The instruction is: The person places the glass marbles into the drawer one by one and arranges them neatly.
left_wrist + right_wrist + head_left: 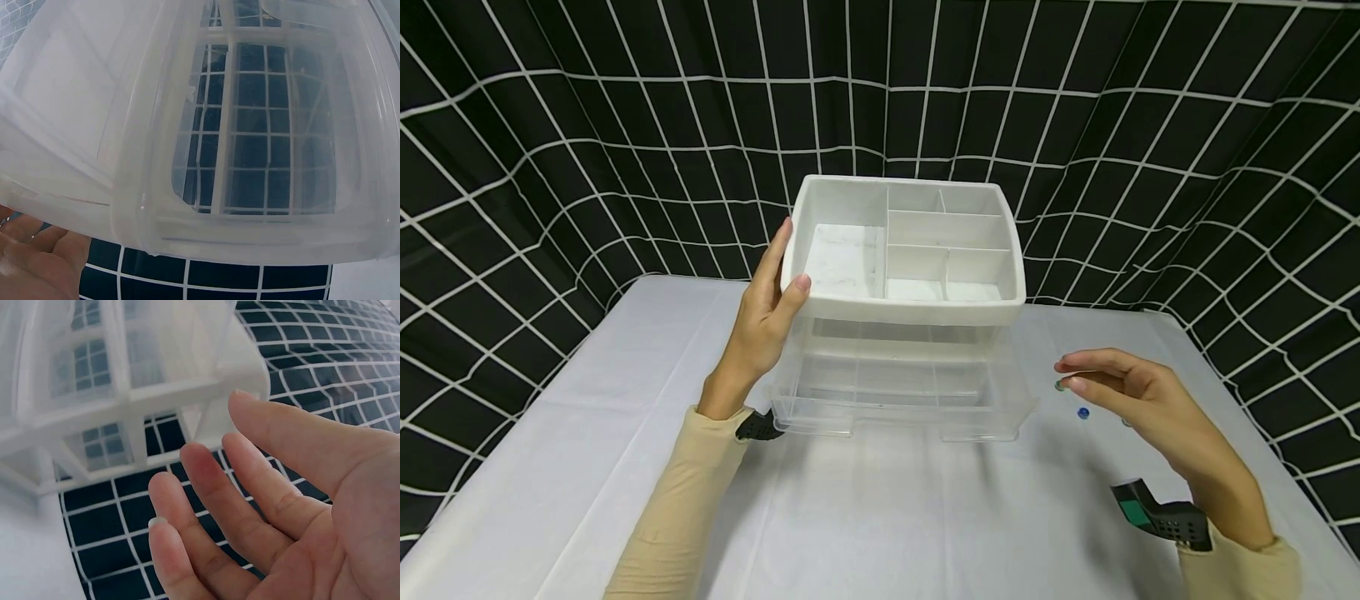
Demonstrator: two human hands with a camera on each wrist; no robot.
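A drawer organizer [902, 312] stands mid-table, with a white compartment tray on top and clear plastic drawers [895, 383] below. My left hand [756, 325] holds its left front corner, thumb over the tray's rim and fingers along the outer side. In the left wrist view, part of that hand [40, 262] shows beneath the clear plastic. To the right of the organizer, my right hand [1138, 400] hovers with thumb and fingers apart. The right wrist view shows nothing between its fingers [206, 469]. Close by its fingertips is a small green bead [1059, 385]; a blue bead [1083, 412] lies nearer me.
Another small bead [1126, 422] is partly hidden by the right hand. White cloth covers the table [865, 525]. Black curtain with a white grid [700, 117] rises behind the table and along both sides.
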